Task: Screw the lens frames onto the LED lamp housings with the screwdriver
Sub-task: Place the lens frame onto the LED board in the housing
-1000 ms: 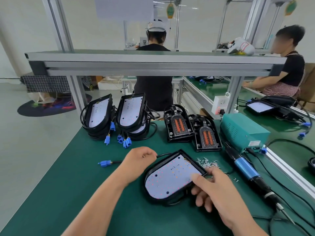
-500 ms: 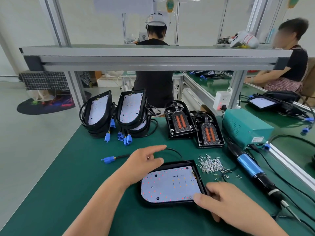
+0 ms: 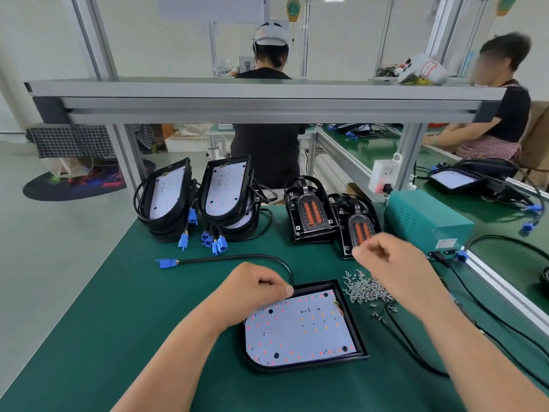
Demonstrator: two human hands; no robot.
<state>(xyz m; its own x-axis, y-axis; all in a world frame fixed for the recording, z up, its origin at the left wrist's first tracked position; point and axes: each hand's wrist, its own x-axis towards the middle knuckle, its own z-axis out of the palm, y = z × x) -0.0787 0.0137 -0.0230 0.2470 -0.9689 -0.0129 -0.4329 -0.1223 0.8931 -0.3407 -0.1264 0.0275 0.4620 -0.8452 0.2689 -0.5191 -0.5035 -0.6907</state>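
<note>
A black LED lamp housing point(image 3: 300, 325) with a white LED board lies flat on the green mat in front of me. My left hand point(image 3: 255, 288) rests at its far-left corner, with curled fingers on the rim beside the cable. My right hand point(image 3: 395, 263) hovers, blurred, above a pile of small screws point(image 3: 368, 292). Its fingers are loosely curled and hold nothing I can see. It is just in front of two black lens frames with orange inserts point(image 3: 309, 215) point(image 3: 361, 230). My right forearm hides the screwdriver.
Two stacks of lamp housings point(image 3: 169, 197) point(image 3: 225, 191) with blue connectors lean at the back left. A teal power box point(image 3: 427, 221) stands at the back right, with black cables trailing to the right. The housing's cable ends in a blue plug point(image 3: 165, 263). Other people work at the benches behind.
My right hand left the housing's near edge and rose to the far right, over the screws toward the lens frames. My left hand's fingers curled at the housing's corner.
</note>
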